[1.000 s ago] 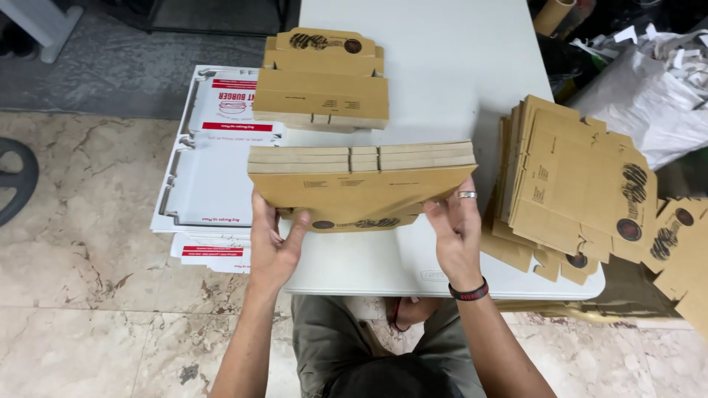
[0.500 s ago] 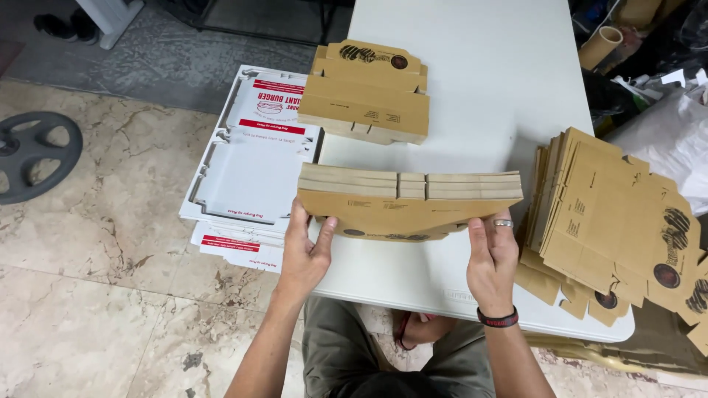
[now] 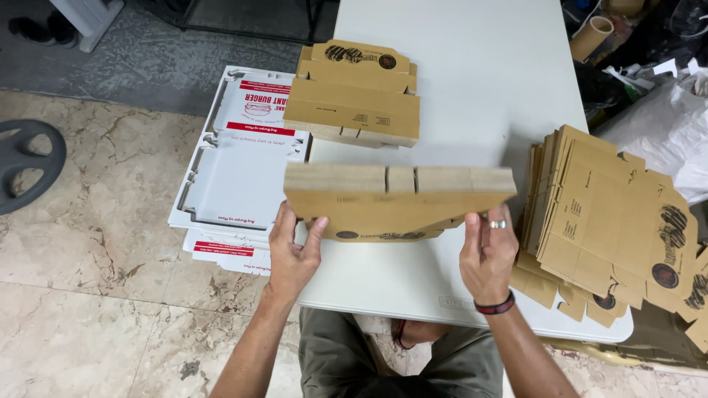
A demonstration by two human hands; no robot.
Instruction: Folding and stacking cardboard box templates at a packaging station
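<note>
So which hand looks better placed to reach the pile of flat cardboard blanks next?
Probably the right hand: it holds the folded box's right end, close beside the stack of flat blanks at the table's right edge. The left hand grips the far end, nearer the white flats.

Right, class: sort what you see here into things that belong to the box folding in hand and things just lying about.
In hand: left hand, right hand, brown cardboard box, folded brown box, stack of flat brown blanks, white table.

Lying about: white printed cartons, cardboard tube, white plastic bag, black weight plate.
</note>
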